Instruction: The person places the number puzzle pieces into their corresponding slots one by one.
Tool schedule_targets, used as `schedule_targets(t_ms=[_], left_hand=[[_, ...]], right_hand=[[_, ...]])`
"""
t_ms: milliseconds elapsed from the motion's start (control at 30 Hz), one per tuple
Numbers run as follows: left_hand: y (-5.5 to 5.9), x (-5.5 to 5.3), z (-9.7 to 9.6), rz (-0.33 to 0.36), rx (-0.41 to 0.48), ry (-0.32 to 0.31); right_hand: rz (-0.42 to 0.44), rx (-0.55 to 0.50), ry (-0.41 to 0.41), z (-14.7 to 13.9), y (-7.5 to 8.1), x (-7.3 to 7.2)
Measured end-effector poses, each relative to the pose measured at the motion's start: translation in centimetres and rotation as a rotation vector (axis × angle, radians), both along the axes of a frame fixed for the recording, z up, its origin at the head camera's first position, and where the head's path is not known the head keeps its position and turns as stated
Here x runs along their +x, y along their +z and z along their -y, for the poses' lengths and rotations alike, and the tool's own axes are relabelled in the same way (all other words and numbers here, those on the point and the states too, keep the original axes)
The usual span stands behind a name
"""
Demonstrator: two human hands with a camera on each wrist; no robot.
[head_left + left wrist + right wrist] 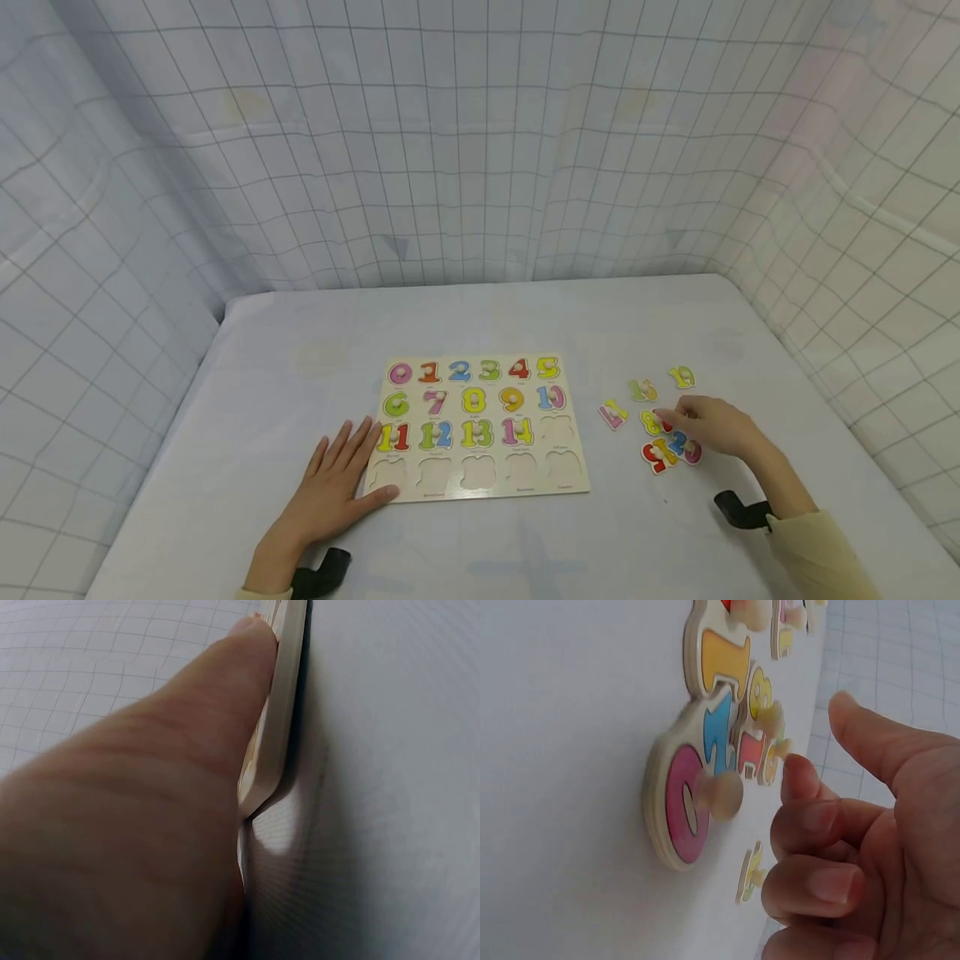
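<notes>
A wooden number puzzle board (pixel 480 496) lies on the table. My left hand (pixel 335 483) rests flat on its left edge with fingers spread, its thumb along the front left corner. The left wrist view shows that thumb (pixel 217 682) against the board's side. My right hand (pixel 712 425) hovers over loose knobbed number pieces, thumb and index apart, other fingers curled, nothing between them. Closest under it are the 20 piece (pixel 686 814), the 18 piece (pixel 651 422) and the 15 piece (pixel 659 456), bunched together. Part of the 18 is hidden by the fingers.
Further loose pieces lie near the bunch: a 17 (pixel 613 414), a 16 (pixel 642 390) and a 19 (pixel 682 377). Numbers 0 to 14 sit in the board; several bare recesses (pixel 478 472) show along its front. Gridded cloth walls (pixel 480 150) surround the white table (pixel 315 333).
</notes>
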State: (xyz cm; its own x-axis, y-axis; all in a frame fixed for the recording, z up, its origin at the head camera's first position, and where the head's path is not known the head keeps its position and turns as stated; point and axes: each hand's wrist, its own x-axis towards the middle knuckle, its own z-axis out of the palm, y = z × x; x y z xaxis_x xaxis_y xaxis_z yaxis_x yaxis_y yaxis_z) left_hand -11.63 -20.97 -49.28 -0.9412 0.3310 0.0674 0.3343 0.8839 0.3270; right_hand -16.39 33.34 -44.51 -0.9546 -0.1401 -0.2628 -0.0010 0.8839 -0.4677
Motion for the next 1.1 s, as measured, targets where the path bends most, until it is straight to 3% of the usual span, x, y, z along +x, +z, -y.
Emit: schedule_targets(t_ms=[100,233,467,733,933,1100], left_hand=[[0.1,0.0,0.0,0.006,0.000,0.002],[0.1,0.0,0.0,0.005,-0.002,0.004],[0.1,0.0,0.0,-0.005,-0.002,-0.002],[0.3,0.2,0.0,-0.003,-0.002,-0.003],[0.3,0.2,0.0,-0.015,-0.001,-0.005],[0.4,0.3,0.0,-0.009,0.005,-0.003]], right_hand=[[0.059,-0.044,0.059,0.6,-0.4,0.6],[0.048,-0.037,0.102,1.3,-0.5,1.3],[-0.045,0.186,0.017,3.7,-0.6,2.8],[-0.083,0.196,-0.085,5.3,-1.0,4.2],[-0.153,0.146,-0.116,5.6,-1.6,4.1],[-0.248,0.167,-0.029,6.2,-1.5,3.3]])
